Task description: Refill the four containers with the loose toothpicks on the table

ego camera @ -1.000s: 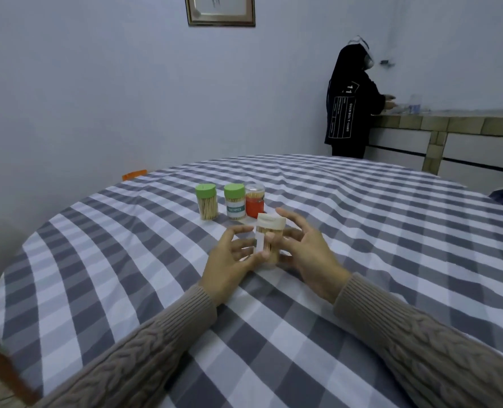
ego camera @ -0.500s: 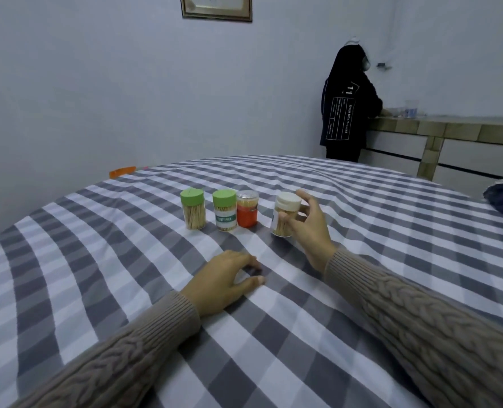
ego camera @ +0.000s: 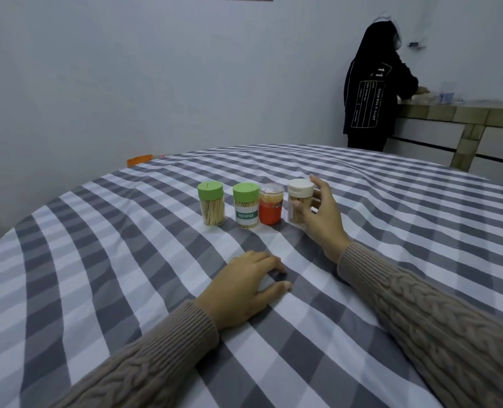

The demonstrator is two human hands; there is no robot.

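Observation:
Four toothpick containers stand in a row on the checked tablecloth [ego camera: 126,290]. From the left: a green-lidded clear one [ego camera: 211,207], a green-lidded one labelled TOOTHPICK [ego camera: 246,209], an orange one with a clear lid [ego camera: 271,204], and a white-lidded one [ego camera: 299,198]. My right hand [ego camera: 319,220] holds the white-lidded container, thumb on its front and fingers behind it, with its base on the cloth. My left hand [ego camera: 246,288] rests palm down on the cloth nearer to me, holding nothing. No loose toothpicks show.
A person in a black hooded top [ego camera: 372,92] stands at a counter [ego camera: 462,113] at the back right. An orange chair back [ego camera: 139,160] peeks over the table's far left edge. A frame hangs on the wall.
My right hand carried the white-lidded container away from me and stood it at the right end of the row. My left hand let go and came down onto the cloth.

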